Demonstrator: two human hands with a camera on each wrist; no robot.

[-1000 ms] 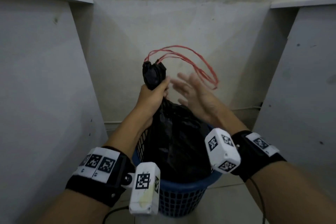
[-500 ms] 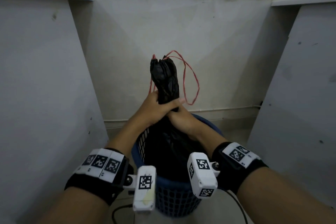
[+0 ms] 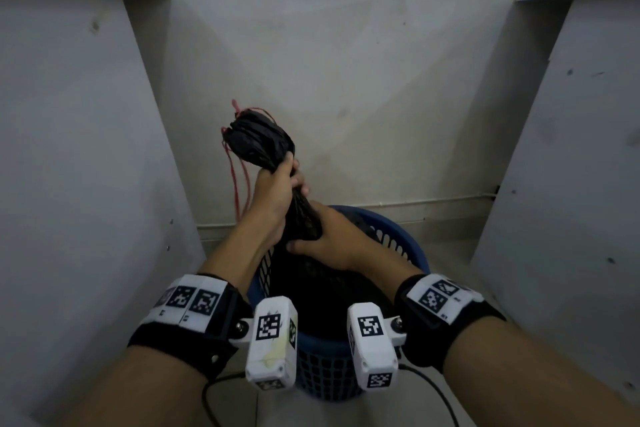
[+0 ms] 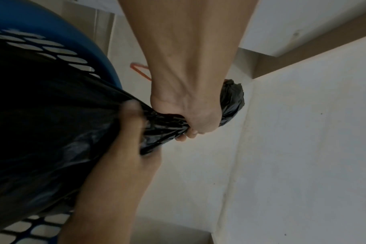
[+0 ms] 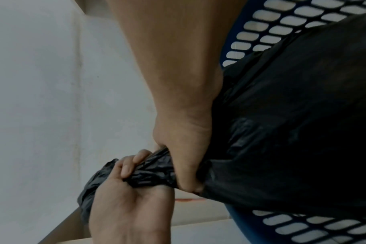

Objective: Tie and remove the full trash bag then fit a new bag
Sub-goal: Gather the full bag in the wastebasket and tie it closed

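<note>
A full black trash bag [image 3: 311, 291] sits in a blue mesh basket [image 3: 414, 248]. Its neck is gathered into a twisted rope that leans up and to the left, ending in a crumpled bunch [image 3: 258, 139]. My left hand [image 3: 278, 189] grips the neck high up, just under the bunch. My right hand [image 3: 329, 241] grips the neck lower, where it widens into the bag. Red drawstrings [image 3: 238, 184] hang down from the bunch on the left. In the wrist views the left hand [image 4: 195, 118] and the right hand [image 5: 184, 158] each wrap the black plastic.
The basket stands on the floor in a narrow recess between two grey panels [image 3: 69, 166] [image 3: 571, 184], with a pale wall [image 3: 346, 80] behind. A thin pipe [image 3: 433, 199] runs along the wall's base. Cables trail from the wrist cameras near the bottom edge.
My right hand, open beside the strings a second ago, now grips the neck below the left hand. The neck has been drawn longer and leans left; the red strings swung from right to left.
</note>
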